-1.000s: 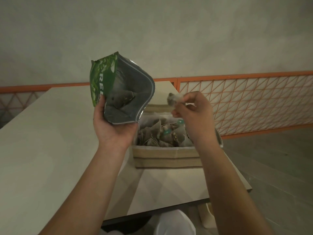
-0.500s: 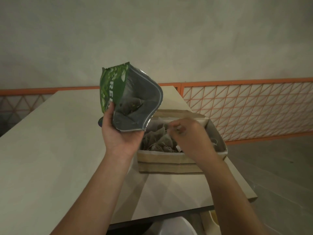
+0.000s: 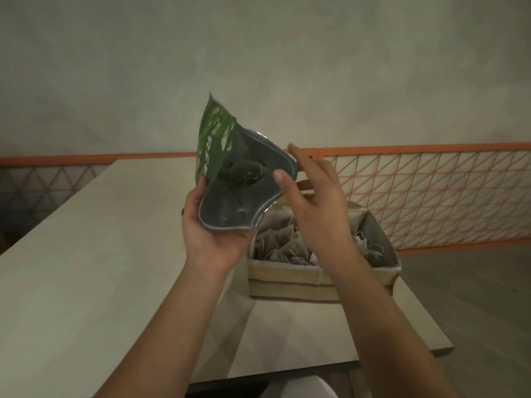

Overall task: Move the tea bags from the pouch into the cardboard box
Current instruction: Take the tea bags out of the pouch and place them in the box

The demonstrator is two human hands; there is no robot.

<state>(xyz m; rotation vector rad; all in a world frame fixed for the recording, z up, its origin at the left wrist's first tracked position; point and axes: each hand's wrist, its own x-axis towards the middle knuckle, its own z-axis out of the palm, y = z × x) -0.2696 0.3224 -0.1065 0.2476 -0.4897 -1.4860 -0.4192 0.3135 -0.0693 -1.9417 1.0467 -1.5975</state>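
My left hand grips a green pouch with a silver lining, held up above the table with its open mouth facing me. A tea bag shows deep inside the pouch. My right hand is empty, fingers spread and relaxed, raised just right of the pouch mouth and above the box. The cardboard box stands on the table below, holding several pale tea bags.
The box stands near the right edge of a pale table. An orange metal mesh fence runs behind and to the right. The floor lies to the right, and a white object sits below the table's near edge.
My right hand carried a tea bag down into the box, released it, and has risen empty toward the pouch mouth. The pouch has tilted slightly in my left hand.
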